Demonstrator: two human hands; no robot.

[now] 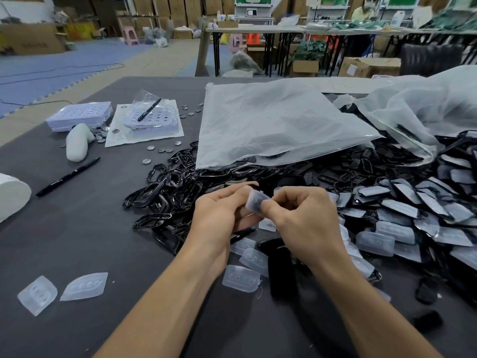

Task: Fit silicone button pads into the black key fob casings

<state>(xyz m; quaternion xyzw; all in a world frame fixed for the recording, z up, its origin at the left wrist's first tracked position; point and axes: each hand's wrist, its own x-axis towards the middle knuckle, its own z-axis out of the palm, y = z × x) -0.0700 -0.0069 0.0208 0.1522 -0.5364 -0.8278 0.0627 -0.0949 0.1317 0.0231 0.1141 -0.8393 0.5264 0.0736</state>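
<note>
A translucent silicone button pad (254, 200) is held between both hands above the dark table. My left hand (219, 215) grips it from the left with curled fingers, and my right hand (302, 218) pinches its right end with thumb and fingers. Whether a casing sits under the pad I cannot tell. Loose silicone pads (241, 278) lie just below my hands, and two more pads (62, 289) lie at the front left. A pile of black key fob casings (170, 184) spreads left of my hands. Casings with pads in them (402, 208) are heaped on the right.
A large clear plastic bag (278, 125) covers the back of the pile. A black pen (68, 177), coin cells (162, 149), white cell trays (80, 116) and a white foam piece (77, 143) lie at the left. A black strip (281, 270) lies under my right wrist.
</note>
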